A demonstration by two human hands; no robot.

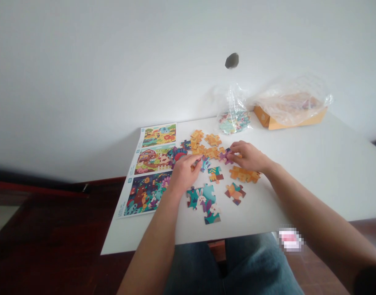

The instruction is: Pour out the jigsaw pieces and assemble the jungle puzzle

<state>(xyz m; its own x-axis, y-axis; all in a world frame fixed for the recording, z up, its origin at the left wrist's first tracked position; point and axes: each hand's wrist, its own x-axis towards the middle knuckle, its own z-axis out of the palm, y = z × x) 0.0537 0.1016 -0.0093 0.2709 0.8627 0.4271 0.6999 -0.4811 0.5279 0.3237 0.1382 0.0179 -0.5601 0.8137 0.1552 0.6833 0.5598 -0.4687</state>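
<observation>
Loose cardboard jigsaw pieces lie on a white table (276, 196), with joined orange pieces (244, 174) right of my hands and a teal rabbit section (203, 203) below them. My left hand (183, 174) pinches a small orange piece (195, 164) near the middle of the pile. My right hand (246, 156) grips a purple piece (224, 156) at the edge of a joined orange group (210, 152). A printed sheet of three colourful scenes (151, 168) lies left, its right edge partly covered by pieces.
A clear plastic bag of puzzle pieces (233, 118) stands at the table's back edge. To its right, a cardboard box (290, 116) sits under clear plastic. A white wall rises behind the table. My jeans-covered knees (237, 264) are below its front edge.
</observation>
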